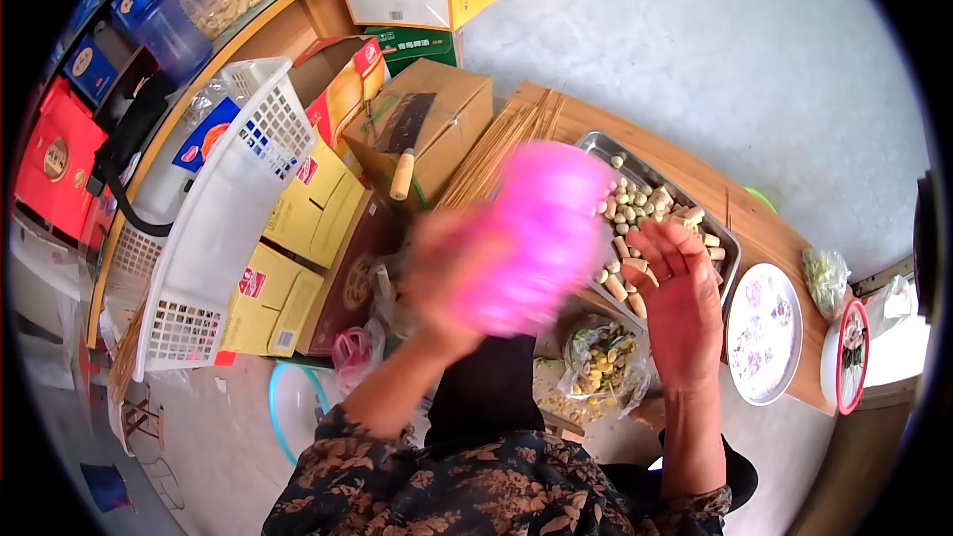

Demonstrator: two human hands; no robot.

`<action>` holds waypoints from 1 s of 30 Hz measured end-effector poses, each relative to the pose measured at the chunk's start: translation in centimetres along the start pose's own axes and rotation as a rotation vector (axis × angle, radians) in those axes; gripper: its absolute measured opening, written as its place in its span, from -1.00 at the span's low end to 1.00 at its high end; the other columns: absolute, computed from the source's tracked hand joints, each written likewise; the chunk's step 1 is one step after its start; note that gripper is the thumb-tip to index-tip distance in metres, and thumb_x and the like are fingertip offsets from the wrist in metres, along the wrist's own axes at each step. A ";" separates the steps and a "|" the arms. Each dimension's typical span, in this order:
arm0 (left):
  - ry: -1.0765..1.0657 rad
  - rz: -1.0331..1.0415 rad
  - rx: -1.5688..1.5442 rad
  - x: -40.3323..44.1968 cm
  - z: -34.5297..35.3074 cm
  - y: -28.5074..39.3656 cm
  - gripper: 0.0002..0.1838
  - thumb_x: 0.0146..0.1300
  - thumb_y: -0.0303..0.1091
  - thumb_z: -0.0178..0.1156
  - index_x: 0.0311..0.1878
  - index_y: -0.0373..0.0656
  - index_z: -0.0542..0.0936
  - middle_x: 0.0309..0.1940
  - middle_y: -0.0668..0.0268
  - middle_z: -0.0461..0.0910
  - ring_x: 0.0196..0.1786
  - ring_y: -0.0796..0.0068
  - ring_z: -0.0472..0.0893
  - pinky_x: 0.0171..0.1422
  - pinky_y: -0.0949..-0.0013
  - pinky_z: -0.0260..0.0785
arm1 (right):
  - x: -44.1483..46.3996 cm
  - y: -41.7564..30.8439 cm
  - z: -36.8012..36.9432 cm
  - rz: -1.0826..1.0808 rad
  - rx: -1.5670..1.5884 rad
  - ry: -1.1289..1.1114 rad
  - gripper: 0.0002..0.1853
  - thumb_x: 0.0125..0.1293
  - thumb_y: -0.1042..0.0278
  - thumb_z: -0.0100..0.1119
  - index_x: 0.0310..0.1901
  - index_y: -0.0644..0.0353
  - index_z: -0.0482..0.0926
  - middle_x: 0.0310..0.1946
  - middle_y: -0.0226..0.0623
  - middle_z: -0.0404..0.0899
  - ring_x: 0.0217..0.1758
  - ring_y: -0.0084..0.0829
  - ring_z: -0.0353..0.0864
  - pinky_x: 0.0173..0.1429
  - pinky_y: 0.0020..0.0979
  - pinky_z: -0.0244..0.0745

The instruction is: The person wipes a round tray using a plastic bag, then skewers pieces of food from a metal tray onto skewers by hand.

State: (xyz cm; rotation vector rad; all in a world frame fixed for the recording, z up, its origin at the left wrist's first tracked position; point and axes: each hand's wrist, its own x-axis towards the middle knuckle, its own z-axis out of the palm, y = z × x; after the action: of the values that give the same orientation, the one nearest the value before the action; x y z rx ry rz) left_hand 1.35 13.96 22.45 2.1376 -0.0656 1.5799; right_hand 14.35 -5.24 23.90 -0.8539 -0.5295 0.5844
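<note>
Holding a pink thing [541, 238] in the left hand [457, 283], had it raised just to the right of that hand and partly beyond it, too blurred to name. Closed the left fingers about its left side, as far as the blur showed; could not tell how tightly, nor how each fingertip lay. Held the right hand [685, 288] wide, with nothing in it, palm showing and fingers slightly curled, over the right part of a metal tray [733, 273]. Just beyond the right fingertips, had short tan pieces [660, 203] and small round ones gathered in that tray. Beyond the left hand, had thin sticks [511, 139] at one end of a wooden board [769, 238]; beyond and left of it, a knife [407, 139] on a cardboard box [462, 129]. Just right of the right hand, had a patterned plate [764, 333]; between the forearms, a clear bag [635, 387] of yellow pieces.

Seemed, by the blur, to be carrying or turning the pink thing in the air rather than setting it down. For a steadier hold, would have needed to slow the left hand, clear the tray's edge and bring the right fingers to the pink thing's free side.
</note>
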 end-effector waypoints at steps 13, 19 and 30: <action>-0.082 -0.495 0.660 -11.8 -11.2 -23.4 -0.47 -0.09 -0.64 0.12 0.07 -0.32 0.46 0.11 -0.01 0.36 0.23 0.00 0.31 0.35 0.17 0.12 | -6.8 4.6 -11.3 0.347 -0.110 0.386 -0.79 0.36 0.26 -0.01 -0.15 0.22 0.47 -0.38 -0.27 0.55 -0.35 -0.43 0.53 -0.23 -0.46 0.40; -0.608 -0.393 0.991 -12.1 -9.1 -27.9 -0.28 0.02 -0.43 0.18 0.32 -0.27 0.22 0.34 -0.09 0.14 0.38 -0.03 0.17 0.42 0.08 0.08 | -12.1 6.3 -14.3 0.485 -0.064 0.547 -0.84 0.35 0.32 0.01 -0.19 0.20 0.51 -0.39 -0.33 0.54 -0.34 -0.48 0.53 -0.28 -0.48 0.43; -1.279 -0.227 1.373 -14.6 -9.8 -36.6 -0.52 0.10 -0.19 0.08 0.08 -0.21 0.50 0.10 0.21 0.45 0.26 0.20 0.31 0.35 0.09 0.03 | -19.7 10.3 -15.0 0.791 -0.250 0.675 -0.70 0.32 0.22 0.06 -0.08 0.28 0.52 -0.29 -0.28 0.60 -0.23 -0.47 0.57 -0.18 -0.48 0.44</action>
State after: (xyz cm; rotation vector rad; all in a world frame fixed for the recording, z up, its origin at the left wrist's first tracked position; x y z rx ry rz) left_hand -0.75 46.81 -1.38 3.5318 1.0422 -0.3832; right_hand 7.05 -20.97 3.48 -1.4320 0.3931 0.8932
